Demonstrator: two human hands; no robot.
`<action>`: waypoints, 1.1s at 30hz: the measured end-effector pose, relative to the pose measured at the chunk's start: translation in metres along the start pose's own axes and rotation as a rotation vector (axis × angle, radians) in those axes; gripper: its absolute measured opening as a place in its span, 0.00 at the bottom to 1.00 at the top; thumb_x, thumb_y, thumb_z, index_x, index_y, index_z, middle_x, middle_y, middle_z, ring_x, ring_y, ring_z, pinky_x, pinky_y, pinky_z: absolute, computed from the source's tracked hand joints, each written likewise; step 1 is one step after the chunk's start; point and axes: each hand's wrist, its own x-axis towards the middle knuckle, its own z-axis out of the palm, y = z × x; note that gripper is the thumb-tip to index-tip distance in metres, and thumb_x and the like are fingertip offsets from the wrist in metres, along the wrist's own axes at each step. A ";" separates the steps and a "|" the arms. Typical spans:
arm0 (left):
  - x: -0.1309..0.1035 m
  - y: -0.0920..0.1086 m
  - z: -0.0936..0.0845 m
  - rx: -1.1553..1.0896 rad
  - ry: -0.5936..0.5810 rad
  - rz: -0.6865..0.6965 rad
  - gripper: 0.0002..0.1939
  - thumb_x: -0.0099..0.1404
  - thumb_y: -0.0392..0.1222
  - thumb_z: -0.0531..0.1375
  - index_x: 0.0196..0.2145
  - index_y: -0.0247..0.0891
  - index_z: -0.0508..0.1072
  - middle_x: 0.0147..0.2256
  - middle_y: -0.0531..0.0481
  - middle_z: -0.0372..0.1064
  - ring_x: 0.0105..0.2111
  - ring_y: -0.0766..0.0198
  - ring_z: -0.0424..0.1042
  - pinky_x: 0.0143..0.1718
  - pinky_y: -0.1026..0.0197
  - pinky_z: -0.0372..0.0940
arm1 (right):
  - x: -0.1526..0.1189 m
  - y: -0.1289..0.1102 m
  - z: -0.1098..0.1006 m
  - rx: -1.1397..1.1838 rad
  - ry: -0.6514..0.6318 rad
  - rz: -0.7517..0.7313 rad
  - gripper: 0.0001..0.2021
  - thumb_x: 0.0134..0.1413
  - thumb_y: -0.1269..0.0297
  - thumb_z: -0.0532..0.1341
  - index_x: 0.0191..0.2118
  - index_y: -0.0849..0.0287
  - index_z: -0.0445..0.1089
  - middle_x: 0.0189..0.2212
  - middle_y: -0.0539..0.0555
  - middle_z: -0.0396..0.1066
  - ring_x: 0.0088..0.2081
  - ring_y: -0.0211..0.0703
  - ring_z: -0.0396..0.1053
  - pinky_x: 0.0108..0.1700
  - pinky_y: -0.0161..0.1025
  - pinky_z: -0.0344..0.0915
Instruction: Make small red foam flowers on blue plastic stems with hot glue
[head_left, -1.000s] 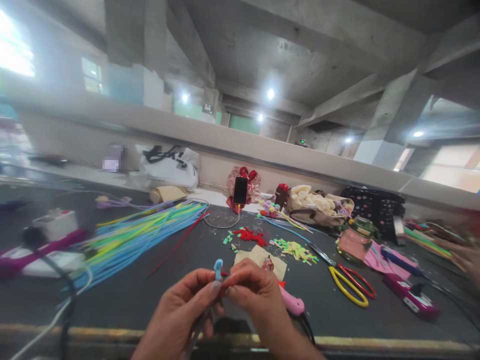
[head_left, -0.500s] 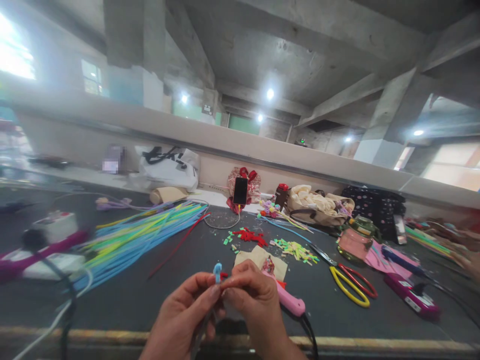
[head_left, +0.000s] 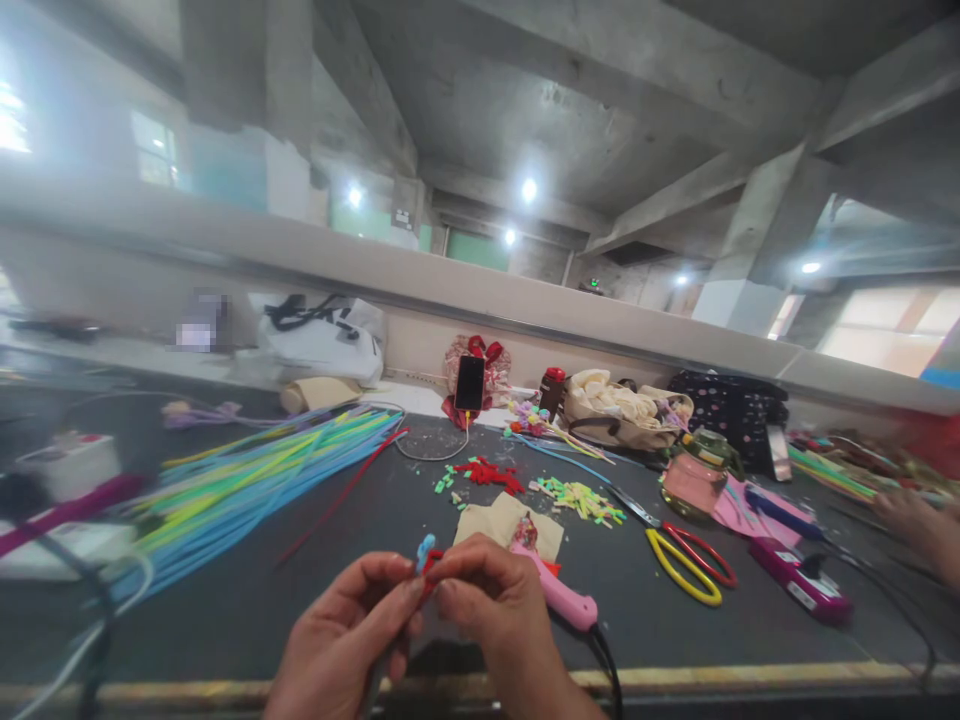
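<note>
Close to the table's front edge, my left hand [head_left: 352,625] pinches a small light-blue fuzzy piece [head_left: 425,549] between thumb and index finger. My right hand [head_left: 499,610] meets it fingertip to fingertip, closed on a small red piece [head_left: 433,562] that touches the blue one. Just behind my right hand lies a beige cloth [head_left: 480,518] with a pink-handled tool [head_left: 568,598] resting on it. Beyond the cloth are a pile of red bits [head_left: 489,473] and a pile of yellow-green bits [head_left: 581,500]. How the red and blue pieces join is hidden by my fingers.
Blue, green and yellow fuzzy stems [head_left: 262,490] spread at the left. Scissors [head_left: 679,560] lie right of the cloth, near a jar [head_left: 697,478] and a magenta power strip [head_left: 801,580]. A phone [head_left: 470,384] stands at the back. Another person's hand [head_left: 919,525] is at the far right.
The red piece now shows more clearly against the blue one, which tilts slightly to the right. The view has shifted a little, and the other person's hand at the right is more visible.
</note>
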 end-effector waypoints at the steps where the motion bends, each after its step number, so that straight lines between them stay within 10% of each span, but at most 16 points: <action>1: 0.000 0.000 0.001 -0.007 0.001 0.001 0.13 0.40 0.38 0.67 0.25 0.37 0.68 0.15 0.58 0.66 0.14 0.74 0.61 0.14 0.75 0.56 | 0.000 0.001 0.000 0.025 0.005 0.034 0.04 0.37 0.64 0.66 0.25 0.57 0.75 0.21 0.48 0.67 0.23 0.34 0.62 0.26 0.30 0.57; 18: 0.001 -0.005 0.006 -0.090 0.007 0.052 0.11 0.41 0.35 0.66 0.24 0.35 0.68 0.17 0.57 0.67 0.15 0.73 0.61 0.12 0.74 0.54 | 0.004 -0.006 0.001 -0.179 0.035 0.257 0.09 0.38 0.62 0.63 0.22 0.61 0.64 0.14 0.44 0.60 0.15 0.29 0.54 0.18 0.28 0.51; 26: 0.001 -0.004 0.005 -0.079 -0.018 0.041 0.10 0.42 0.35 0.66 0.24 0.35 0.69 0.17 0.58 0.65 0.16 0.73 0.60 0.14 0.73 0.56 | -0.002 -0.008 -0.013 -0.843 -0.153 -0.429 0.03 0.48 0.73 0.56 0.28 0.59 0.66 0.24 0.52 0.66 0.26 0.37 0.63 0.27 0.34 0.56; 33: 0.001 -0.005 0.005 -0.098 0.058 0.029 0.13 0.38 0.35 0.68 0.23 0.37 0.68 0.17 0.59 0.66 0.16 0.74 0.61 0.14 0.75 0.56 | -0.001 -0.007 -0.008 -0.645 -0.053 -0.187 0.05 0.49 0.67 0.59 0.27 0.60 0.71 0.23 0.51 0.68 0.26 0.37 0.65 0.27 0.32 0.59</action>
